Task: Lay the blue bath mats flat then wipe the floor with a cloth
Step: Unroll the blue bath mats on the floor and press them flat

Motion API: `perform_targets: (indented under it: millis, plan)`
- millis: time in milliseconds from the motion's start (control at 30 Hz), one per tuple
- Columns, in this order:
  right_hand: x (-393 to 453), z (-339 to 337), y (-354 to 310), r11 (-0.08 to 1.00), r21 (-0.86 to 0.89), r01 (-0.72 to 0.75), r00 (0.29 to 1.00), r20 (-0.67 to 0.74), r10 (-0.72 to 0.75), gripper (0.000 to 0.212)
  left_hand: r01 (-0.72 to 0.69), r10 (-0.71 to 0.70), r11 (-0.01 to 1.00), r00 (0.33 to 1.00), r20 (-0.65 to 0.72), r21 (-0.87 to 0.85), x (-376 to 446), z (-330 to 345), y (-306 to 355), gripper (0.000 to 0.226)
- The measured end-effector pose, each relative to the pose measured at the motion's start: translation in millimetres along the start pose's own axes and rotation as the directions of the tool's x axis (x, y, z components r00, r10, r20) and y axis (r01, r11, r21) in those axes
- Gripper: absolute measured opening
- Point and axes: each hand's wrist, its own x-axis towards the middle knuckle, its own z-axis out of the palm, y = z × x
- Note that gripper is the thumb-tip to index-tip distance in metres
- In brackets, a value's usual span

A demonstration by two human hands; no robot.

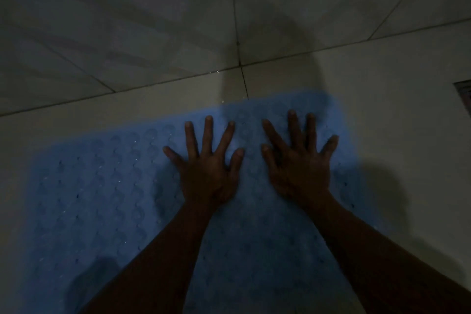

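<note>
A blue bath mat (96, 199) with a bumpy pattern and small holes lies spread on the pale tiled floor (395, 84), filling the lower middle of the dim head view. My left hand (207, 166) presses flat on the mat near its far edge, fingers spread. My right hand (299, 160) lies flat beside it, also with fingers spread. Neither hand holds anything. No cloth is in sight.
A tiled wall (153, 20) rises just beyond the mat's far edge. A dark floor drain (463, 95) sits at the right edge. A few water drops glint on the floor near the wall joint (219, 72). My shadow falls over the mat and wall.
</note>
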Motion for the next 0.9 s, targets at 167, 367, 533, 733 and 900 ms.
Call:
perform_targets:
  millis: [167, 367, 533, 733, 900]
  plan:
    - [3, 4, 1, 1.000, 0.027, -0.007, 1.000, 0.020, 0.007, 0.057, -0.005, 0.005, 1.000, 1.000, -0.012, 0.015, 2, 5, -4, 0.065]
    - [2, 6, 1, 1.000, 0.007, -0.012, 1.000, 0.001, 0.012, 0.054, -0.008, 0.010, 0.999, 0.999, -0.048, 0.034, 4, 10, -6, 0.063]
    - [4, 9, 2, 1.000, -0.002, 0.000, 1.000, -0.021, 0.000, 0.052, -0.009, 0.008, 1.000, 0.998, -0.069, -0.014, 3, 10, -6, 0.056]
    - [4, 1, -4, 1.000, 0.023, -0.014, 0.999, 0.032, 0.014, 0.050, 0.033, -0.033, 0.999, 0.999, -0.021, -0.018, 1, 5, -1, 0.053]
    - [5, -6, -12, 0.993, 0.077, -0.090, 0.984, 0.159, 0.076, 0.051, 0.024, -0.022, 0.998, 0.999, 0.038, -0.059, 1, 0, -1, 0.054]
